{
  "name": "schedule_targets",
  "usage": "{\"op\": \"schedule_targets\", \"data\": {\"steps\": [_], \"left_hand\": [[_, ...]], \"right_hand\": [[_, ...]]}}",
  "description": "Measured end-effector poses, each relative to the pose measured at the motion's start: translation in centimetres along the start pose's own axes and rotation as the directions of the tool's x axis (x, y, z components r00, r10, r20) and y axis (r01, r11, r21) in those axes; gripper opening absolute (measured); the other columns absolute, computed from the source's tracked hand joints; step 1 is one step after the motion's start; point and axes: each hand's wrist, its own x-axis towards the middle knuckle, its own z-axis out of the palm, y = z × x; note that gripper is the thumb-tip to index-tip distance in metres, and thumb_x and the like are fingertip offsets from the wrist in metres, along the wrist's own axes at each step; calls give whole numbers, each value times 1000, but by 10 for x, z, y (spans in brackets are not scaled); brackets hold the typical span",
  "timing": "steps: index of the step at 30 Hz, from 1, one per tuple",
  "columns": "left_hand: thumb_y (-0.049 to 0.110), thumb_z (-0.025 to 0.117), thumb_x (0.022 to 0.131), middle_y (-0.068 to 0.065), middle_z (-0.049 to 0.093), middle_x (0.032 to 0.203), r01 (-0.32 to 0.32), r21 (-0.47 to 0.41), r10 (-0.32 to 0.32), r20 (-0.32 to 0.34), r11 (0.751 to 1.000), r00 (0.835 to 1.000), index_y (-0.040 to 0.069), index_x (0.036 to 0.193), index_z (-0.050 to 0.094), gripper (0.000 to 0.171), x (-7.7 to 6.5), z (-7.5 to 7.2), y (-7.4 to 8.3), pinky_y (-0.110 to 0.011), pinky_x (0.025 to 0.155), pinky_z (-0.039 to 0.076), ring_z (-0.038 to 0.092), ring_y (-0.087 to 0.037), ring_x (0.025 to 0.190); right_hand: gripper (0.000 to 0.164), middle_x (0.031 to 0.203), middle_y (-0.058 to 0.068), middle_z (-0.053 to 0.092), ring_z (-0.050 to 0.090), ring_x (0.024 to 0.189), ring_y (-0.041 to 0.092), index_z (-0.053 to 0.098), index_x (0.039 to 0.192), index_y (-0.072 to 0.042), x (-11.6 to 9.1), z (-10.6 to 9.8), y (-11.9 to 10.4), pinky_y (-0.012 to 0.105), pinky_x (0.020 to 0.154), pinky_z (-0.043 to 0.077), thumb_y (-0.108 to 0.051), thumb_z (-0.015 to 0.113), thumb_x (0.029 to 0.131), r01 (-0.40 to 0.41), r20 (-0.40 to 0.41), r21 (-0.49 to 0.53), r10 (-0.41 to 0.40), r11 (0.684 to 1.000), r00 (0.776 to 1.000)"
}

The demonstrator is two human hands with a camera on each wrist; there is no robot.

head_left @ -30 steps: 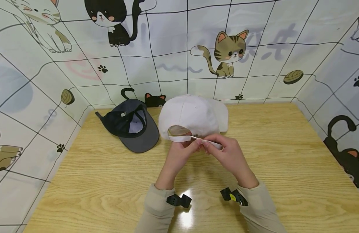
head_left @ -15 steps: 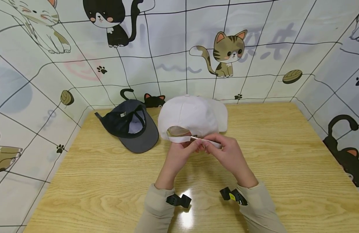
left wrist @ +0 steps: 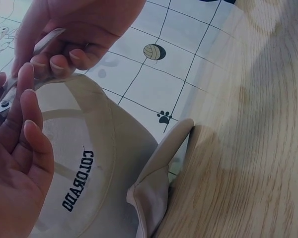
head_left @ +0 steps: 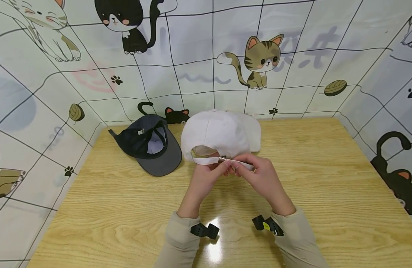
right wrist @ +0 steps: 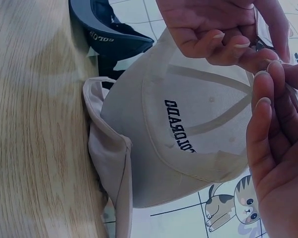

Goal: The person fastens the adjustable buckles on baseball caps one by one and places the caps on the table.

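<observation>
A white baseball cap (head_left: 212,130) sits at the back of the table, its rear opening towards me and its brim pointing right. My left hand (head_left: 206,180) pinches the cap's back strap (head_left: 206,160) beside a small metal buckle (left wrist: 5,104). Close against it, my right hand (head_left: 264,178) grips the strap's free end (head_left: 246,165) between thumb and fingers. The fingertips of both hands meet below the buckle and partly cover it. Dark reversed "COLORADO" stitching (left wrist: 77,181) shows inside the cap in both wrist views.
A dark navy cap (head_left: 159,163) lies tipped over just left of the white one, its inside showing. The wooden table (head_left: 119,223) ends at a cat-print backdrop (head_left: 199,44) behind the caps and along both sides.
</observation>
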Motion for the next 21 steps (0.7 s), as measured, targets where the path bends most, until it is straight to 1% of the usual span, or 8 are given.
{"op": "schedule_targets", "data": {"steps": [3, 8, 13, 15, 18, 21], "left_hand": [[4, 58, 86, -14, 55, 76, 0, 7, 0, 6, 1000, 1000, -3, 93, 54, 11, 0, 0, 0, -45, 63, 46, 50, -41, 68], [3, 57, 86, -14, 55, 75, -2, 20, 2, 12, 1000, 1000, -3, 92, 54, 8, 0, 0, 0, -44, 62, 47, 51, -37, 67], [3, 56, 87, -20, 56, 76, -22, 8, 21, 18, 1000, 1000, -4, 92, 54, 9, 1, 0, -1, -41, 61, 46, 50, -42, 68], [3, 56, 87, -22, 56, 76, -32, -3, 32, 15, 999, 999, -4, 91, 55, 8, 2, 0, -1, -40, 60, 47, 51, -42, 68], [1, 55, 86, -24, 57, 73, -51, -23, 51, 6, 998, 999, -5, 88, 56, 7, 3, 0, -2, -40, 60, 47, 54, -38, 66], [1, 56, 86, -23, 57, 73, -58, -20, 57, -9, 998, 998, -5, 89, 56, 7, 3, 0, -3, -40, 61, 48, 56, -31, 65]], "right_hand": [[8, 70, -7, 62, 58, 63, 9, 65, 89, -19, 0, 0, 1, 25, 55, 46, -26, 62, 85, 3, -2, -1, -3, 1000, 1000], [8, 70, -7, 62, 58, 64, 9, 65, 89, -19, -1, -1, 0, 25, 55, 47, -25, 62, 85, -2, 0, 1, 2, 1000, 1000], [8, 73, -6, 63, 59, 65, 10, 65, 91, -18, -1, 0, -1, 26, 57, 47, -22, 62, 85, -6, 2, 8, 6, 1000, 1000], [8, 73, -6, 63, 59, 65, 11, 65, 92, -18, 0, 0, 0, 26, 56, 47, -21, 62, 85, -13, 4, 15, 13, 1000, 1000], [8, 71, -6, 63, 59, 65, 11, 65, 91, -19, 0, 1, 0, 26, 55, 46, -23, 62, 85, -24, 6, 21, 24, 1000, 1000], [9, 70, -6, 62, 59, 64, 10, 65, 90, -19, 1, 1, 1, 27, 54, 46, -25, 61, 85, -19, 8, 12, 19, 1000, 1000]]}}
